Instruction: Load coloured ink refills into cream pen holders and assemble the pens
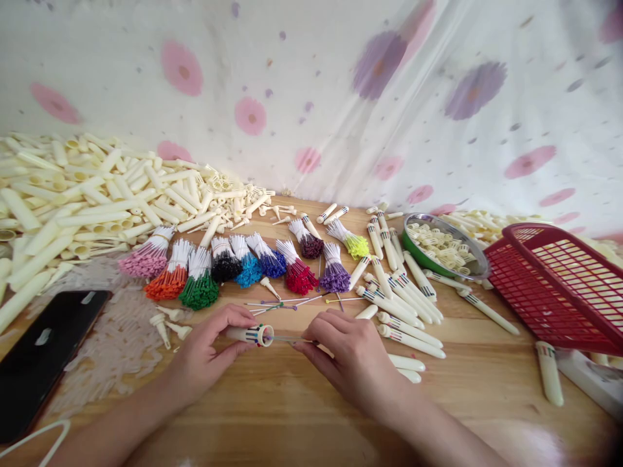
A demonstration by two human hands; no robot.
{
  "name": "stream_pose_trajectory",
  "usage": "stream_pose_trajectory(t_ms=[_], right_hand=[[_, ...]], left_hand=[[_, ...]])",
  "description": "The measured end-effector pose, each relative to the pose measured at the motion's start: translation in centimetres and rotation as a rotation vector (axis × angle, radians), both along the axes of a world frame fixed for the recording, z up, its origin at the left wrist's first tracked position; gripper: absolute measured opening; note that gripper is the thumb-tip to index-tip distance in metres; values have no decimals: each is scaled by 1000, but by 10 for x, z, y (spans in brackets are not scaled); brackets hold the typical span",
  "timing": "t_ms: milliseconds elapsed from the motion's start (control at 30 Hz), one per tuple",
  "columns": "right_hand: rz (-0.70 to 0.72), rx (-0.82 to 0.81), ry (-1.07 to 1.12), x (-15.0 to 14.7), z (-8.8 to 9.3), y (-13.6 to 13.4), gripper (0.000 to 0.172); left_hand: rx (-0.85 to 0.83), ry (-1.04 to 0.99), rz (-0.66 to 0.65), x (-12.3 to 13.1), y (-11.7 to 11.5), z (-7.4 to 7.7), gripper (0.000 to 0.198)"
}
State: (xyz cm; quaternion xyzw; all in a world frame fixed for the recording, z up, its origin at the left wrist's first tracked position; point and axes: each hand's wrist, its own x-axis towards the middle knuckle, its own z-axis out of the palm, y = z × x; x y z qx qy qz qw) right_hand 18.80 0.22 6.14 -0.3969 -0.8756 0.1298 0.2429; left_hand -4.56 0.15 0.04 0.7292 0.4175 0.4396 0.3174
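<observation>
My left hand (210,350) holds a cream pen barrel (250,335) lying sideways, its open round end facing right and coloured marks near that end. Thumb and fingers of my right hand (341,350) pinch a thin rod (287,339), whose left tip reaches the barrel's opening. Just behind, several loose coloured refills (287,303) lie on the wooden table (272,402). Bundles of refills stand in a row beyond, among them green (198,288), red (299,275) and purple (335,274). Several pens with coloured marks (413,295) lie right of my right hand.
A large heap of cream barrels (97,194) fills the back left. Small clear tubes (104,337) lie beside a black phone (46,357). At the right are a green-sided bowl (423,259) of cream parts and a tilted red basket (549,285). A flowered sheet (292,78) hangs behind.
</observation>
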Motion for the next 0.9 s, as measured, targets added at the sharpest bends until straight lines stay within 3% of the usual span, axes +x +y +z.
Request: stream_pose_trajectory(t_ms=[367,900], right_hand=[[2,1,1,2,1,-1,15],[93,92,-76,10,6,5,24]], left_hand=[[6,-4,-1,0,0,-1,20],[-33,152,-30,-4,-1,1,22]])
